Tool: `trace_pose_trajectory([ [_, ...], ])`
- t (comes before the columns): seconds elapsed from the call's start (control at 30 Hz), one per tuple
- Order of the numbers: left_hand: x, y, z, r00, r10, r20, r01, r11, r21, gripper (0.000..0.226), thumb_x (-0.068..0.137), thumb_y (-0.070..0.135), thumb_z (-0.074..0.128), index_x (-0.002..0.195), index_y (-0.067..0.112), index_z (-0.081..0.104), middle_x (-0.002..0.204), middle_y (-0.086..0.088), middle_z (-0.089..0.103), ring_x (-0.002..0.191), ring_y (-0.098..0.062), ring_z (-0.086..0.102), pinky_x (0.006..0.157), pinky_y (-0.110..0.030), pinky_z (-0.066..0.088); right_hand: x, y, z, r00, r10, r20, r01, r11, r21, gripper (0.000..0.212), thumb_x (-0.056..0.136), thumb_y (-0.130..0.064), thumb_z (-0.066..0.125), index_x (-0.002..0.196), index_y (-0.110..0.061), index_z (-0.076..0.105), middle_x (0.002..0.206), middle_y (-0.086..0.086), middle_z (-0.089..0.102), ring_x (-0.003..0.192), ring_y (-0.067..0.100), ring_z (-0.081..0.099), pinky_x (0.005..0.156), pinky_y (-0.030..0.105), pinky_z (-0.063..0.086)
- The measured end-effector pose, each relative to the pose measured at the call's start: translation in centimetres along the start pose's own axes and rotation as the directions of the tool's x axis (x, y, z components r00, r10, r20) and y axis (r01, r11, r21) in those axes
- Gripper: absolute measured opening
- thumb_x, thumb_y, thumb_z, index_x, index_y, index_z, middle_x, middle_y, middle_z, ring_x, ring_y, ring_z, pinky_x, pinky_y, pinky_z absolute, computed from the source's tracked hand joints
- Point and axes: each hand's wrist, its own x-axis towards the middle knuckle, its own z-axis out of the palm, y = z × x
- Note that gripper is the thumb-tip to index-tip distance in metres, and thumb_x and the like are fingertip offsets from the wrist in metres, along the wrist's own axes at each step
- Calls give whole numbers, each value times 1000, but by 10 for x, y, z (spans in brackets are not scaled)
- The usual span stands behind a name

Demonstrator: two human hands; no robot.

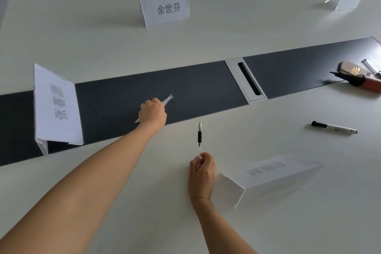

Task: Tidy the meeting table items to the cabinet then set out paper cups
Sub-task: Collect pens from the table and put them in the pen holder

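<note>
Two hands over a white table [288, 222] with dark strip [195, 88]: left hand [153, 112] grips clear pen [168, 99], right hand [202, 170] pinches black-grip pen [199, 136].

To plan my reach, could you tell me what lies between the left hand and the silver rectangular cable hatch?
Only bare dark grey centre strip; the head view shows nothing between the left hand and the silver rectangular cable hatch.

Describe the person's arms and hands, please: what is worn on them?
The left hand and right hand are bare: no gloves, no rings that show. The left forearm and right forearm are bare too: no sleeve, watch or bracelet in view.
</note>
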Motion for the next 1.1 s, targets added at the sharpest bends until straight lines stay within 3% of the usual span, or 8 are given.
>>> trace_pose_trajectory([
  [0.17, -45, -42, -11, 998, -55, -25, 51, 990, -130, 6, 89, 0, 36, 92, 2, 40, 112, -27, 52, 101, -42, 51, 72, -41, 37, -1, -8, -6, 998, 0, 60, 1, 1000, -17, 56, 75, -38, 24, 91, 6, 55, 75, 9, 46, 74, 31, 48, 68, 35, 40],
  [0.3, -98, -71, -26, 996, -82, -37, 69, 962, -263, 6, 88, -1, 33, 89, 5, 35, 110, -28, 49, 91, -43, 53, 66, -38, 35, -2, -19, -12, 993, 18, 119, -14, 999, -29, 63, 72, -41, 19, 95, 7, 53, 86, 25, 56, 84, 37, 51, 72, 41, 42],
  [0.43, -152, -87, -31, 992, -123, -4, 116, 945, -305, 5, 89, 1, 34, 89, 5, 30, 114, -28, 48, 95, -45, 52, 71, -41, 37, -7, -27, -22, 976, 16, 215, 10, 993, -122, 34, 89, -20, 37, 100, 9, 52, 97, 28, 57, 94, 40, 52, 80, 41, 41],
  [0.5, -172, -88, -30, 987, -160, 4, 151, 924, -352, 7, 89, 2, 35, 88, 6, 29, 115, -28, 49, 98, -44, 51, 71, -39, 36, -10, -33, -31, 968, -6, 249, 34, 993, -109, 22, 91, -8, 42, 103, 7, 51, 100, 25, 57, 97, 38, 51, 79, 39, 39],
  [0.6, -195, -81, -25, 977, -213, 19, 200, 880, -430, 4, 87, 3, 37, 91, 2, 37, 116, -25, 50, 100, -41, 52, 74, -38, 37, -13, -55, -60, 979, -53, 195, 58, 998, -20, 20, 92, -16, 38, 102, -3, 50, 87, 9, 54, 86, 29, 52, 71, 33, 36],
  [0.77, -215, -45, -21, 995, -95, -2, 83, 878, -471, 1, 87, 2, 39, 88, 2, 38, 110, -28, 54, 83, -33, 45, 69, -35, 34, 8, -67, -147, 986, -149, 71, 143, 986, 82, 16, 91, -19, 40, 101, -10, 47, 81, 2, 55, 74, 23, 52, 68, 29, 36],
  [0.87, -218, -12, -24, 999, -42, -17, 29, 884, -466, 12, 88, 4, 40, 97, -2, 44, 113, -24, 54, 94, -38, 50, 72, -35, 34, 41, -44, -204, 992, -129, 8, 129, 992, -7, 13, 91, -12, 43, 101, -5, 49, 86, 9, 57, 81, 25, 52, 70, 31, 37],
  [1.1, -216, 64, -20, 995, 85, -55, -100, 898, -428, 3, 86, 5, 42, 84, 6, 39, 86, -14, 52, 72, -32, 45, 61, -32, 31, 113, 44, -304, 1000, -6, 16, 11, 942, -337, 17, 91, -5, 40, 101, 4, 51, 111, 24, 52, 105, 38, 45, 84, 37, 37],
])
